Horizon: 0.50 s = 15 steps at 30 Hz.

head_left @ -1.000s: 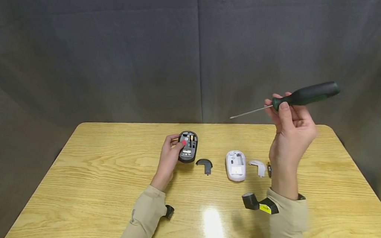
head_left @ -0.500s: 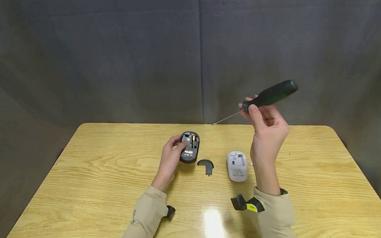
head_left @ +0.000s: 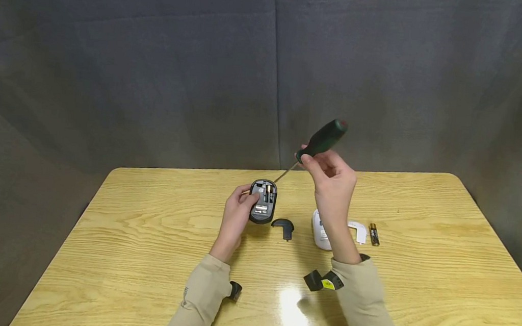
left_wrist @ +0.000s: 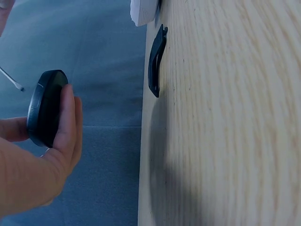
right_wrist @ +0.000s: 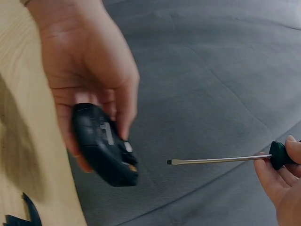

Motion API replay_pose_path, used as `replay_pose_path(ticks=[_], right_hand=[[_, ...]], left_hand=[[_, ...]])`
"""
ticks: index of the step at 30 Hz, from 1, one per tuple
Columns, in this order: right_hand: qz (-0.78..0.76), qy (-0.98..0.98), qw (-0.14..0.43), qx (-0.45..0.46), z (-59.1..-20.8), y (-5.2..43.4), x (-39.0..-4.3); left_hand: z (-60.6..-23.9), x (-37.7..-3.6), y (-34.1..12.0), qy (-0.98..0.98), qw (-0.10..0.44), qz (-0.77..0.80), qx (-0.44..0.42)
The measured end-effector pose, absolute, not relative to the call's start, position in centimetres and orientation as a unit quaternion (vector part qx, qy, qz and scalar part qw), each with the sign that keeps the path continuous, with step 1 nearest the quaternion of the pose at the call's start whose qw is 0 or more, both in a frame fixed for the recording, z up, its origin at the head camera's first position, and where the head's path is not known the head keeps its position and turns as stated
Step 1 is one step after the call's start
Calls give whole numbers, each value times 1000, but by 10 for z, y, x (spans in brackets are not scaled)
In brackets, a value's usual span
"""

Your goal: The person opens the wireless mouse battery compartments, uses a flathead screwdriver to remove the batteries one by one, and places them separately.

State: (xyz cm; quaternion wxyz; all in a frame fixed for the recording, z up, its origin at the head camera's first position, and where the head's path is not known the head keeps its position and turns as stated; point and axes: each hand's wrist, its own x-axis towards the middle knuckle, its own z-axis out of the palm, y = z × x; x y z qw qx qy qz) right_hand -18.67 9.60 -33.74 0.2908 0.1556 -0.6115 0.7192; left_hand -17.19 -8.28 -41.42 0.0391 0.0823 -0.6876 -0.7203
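Note:
My left hand (head_left: 238,210) grips a black computer mouse (head_left: 263,200), turned underside up with its battery bay open and a battery showing; the same mouse (right_wrist: 104,145) appears in the right wrist view, and the mouse's edge (left_wrist: 44,107) in the left wrist view. My right hand (head_left: 329,173) pinches a green-handled screwdriver (head_left: 321,138) by the front of its handle. Its thin shaft (right_wrist: 221,160) points down and left, the flat tip a short way from the mouse, not touching.
On the wooden table (head_left: 145,236) lie a black battery cover (head_left: 282,226), a white mouse (head_left: 320,232) partly behind my right forearm, its white cover (head_left: 358,229) and a loose battery (head_left: 373,234). A grey cloth backdrop hangs behind.
My right hand has carried the screwdriver left and down, from far right of the table to just above the black mouse. The left hand keeps hold of the mouse.

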Motion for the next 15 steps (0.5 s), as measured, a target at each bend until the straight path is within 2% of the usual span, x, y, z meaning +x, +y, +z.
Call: replay_pose_path(ticks=[15], right_hand=[[666, -673, 280, 157, -352, 85, -190]], left_hand=[[-411, -173, -80, -686, 42, -722, 79]])
